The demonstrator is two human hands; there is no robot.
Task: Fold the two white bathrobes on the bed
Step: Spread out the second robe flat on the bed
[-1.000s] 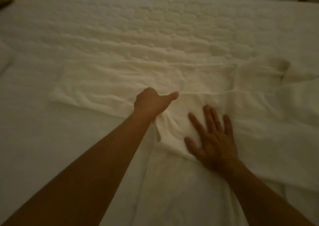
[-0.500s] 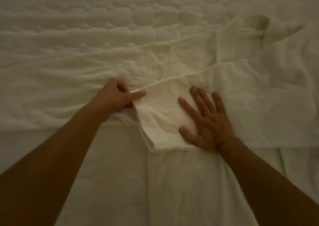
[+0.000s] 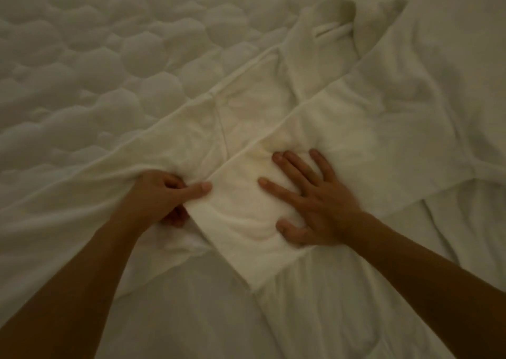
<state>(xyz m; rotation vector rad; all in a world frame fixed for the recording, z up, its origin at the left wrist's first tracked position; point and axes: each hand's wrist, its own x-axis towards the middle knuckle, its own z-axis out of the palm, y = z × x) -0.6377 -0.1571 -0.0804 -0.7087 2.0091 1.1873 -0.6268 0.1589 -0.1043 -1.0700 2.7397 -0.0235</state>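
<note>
A white bathrobe [image 3: 356, 117] lies spread across the bed in dim light, its collar with a hanging loop at the upper right. One sleeve [image 3: 238, 221] is folded across the body toward me. My left hand [image 3: 161, 197] pinches the sleeve's left edge between thumb and fingers. To its right, my right hand [image 3: 309, 199] lies flat with fingers spread, pressing on the folded sleeve. Only one robe can be made out; white cloth at the far right may belong to another.
The quilted mattress cover [image 3: 95, 57] fills the upper left. A smooth white sheet [image 3: 191, 317] covers the near part of the bed under my forearms. Rumpled white fabric [image 3: 465, 221] lies at the right.
The view has closed in on the robe. My left hand went from a loose fist on the cloth to pinching the sleeve edge. My right hand stays flat on the sleeve.
</note>
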